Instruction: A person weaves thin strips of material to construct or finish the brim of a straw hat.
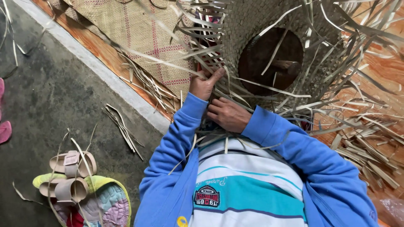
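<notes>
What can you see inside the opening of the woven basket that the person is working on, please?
Inside the woven basket the round opening is dark; loose strips cross it, and a brownish piece shows near its right edge. Shadow hides the bottom.

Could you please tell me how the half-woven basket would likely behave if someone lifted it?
The basket probably feels light: it is thin woven strips around a hollow opening. Its loose strips splay and droop, so they would likely flop and snag. The left hand pinches strips easily, suggesting pliability.
</notes>
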